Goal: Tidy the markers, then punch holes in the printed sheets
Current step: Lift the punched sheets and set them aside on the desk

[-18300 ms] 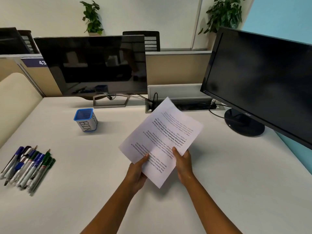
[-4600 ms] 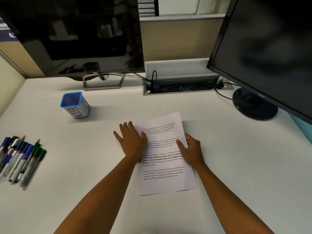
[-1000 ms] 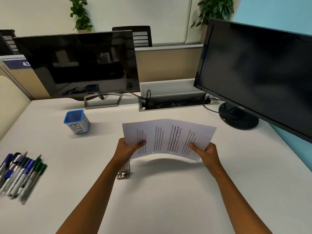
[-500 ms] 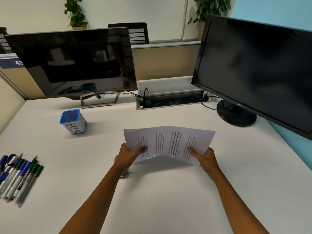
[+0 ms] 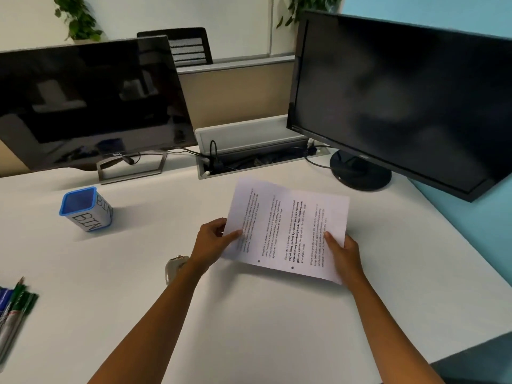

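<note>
Both hands, left hand point(image 5: 212, 241) and right hand point(image 5: 342, 252), are pinching the printed sheets point(image 5: 288, 231) sideways, apparently checking two punched holes.

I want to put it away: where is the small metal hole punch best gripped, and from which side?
Judging loosely: grip the small metal hole punch across its narrow body from above, on its left side; the left forearm covers its right part.
</note>
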Tool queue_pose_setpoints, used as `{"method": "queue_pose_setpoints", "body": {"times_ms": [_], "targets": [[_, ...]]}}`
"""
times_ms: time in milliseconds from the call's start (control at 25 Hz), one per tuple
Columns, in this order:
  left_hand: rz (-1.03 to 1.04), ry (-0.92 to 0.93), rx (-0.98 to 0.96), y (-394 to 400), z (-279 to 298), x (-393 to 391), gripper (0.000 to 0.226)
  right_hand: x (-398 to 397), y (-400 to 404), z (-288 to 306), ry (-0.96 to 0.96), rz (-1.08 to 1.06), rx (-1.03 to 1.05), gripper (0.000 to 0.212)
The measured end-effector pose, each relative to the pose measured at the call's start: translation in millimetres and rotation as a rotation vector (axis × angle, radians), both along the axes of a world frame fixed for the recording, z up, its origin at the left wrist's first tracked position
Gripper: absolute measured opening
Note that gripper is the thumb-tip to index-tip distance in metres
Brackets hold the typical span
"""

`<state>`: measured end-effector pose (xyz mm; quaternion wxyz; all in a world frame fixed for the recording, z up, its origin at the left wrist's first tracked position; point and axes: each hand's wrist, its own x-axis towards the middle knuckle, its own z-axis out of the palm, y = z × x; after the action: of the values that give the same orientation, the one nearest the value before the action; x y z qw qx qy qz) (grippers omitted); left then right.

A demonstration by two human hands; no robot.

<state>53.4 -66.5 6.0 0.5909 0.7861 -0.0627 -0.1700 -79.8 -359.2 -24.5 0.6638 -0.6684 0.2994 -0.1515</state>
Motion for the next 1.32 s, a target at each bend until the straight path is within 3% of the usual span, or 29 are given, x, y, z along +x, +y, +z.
{"method": "queue_pose_setpoints", "body": {"times_ms": [80,280,360,480,760,1320], "targets": [[-0.01,-0.064,0.157,-14.3,-10.9,-4.3,0.034,-12.0,-10.1,-9.4,0.003,-0.142,0.035,0.031],[-0.286,-0.073,0.466,-37.2,-46.7,-12.4,0.094,-34.2,-39.9,-18.0,0.146,-0.569,0.012,0.033],[-0.39,-0.183,0.62,-39.4,-58.6,-12.6,0.115,-41.0,-52.4,-18.5,0.243,-0.655,-0.04,0.034],[-0.407,-0.223,0.666,-38.3,-67.9,-12.6,0.131,-49.9,-64.7,-16.5,0.305,-0.705,-0.132,0.035],[-0.401,-0.252,0.664,-38.0,-72.1,-11.5,0.131,-64.8,-66.1,-13.3,0.418,-0.784,-0.33,0.035],[-0.409,-0.246,0.681,-38.0,-71.3,-11.6,0.128,-82.0,-57.2,-14.9,0.519,-0.91,-0.311,0.033]]}}
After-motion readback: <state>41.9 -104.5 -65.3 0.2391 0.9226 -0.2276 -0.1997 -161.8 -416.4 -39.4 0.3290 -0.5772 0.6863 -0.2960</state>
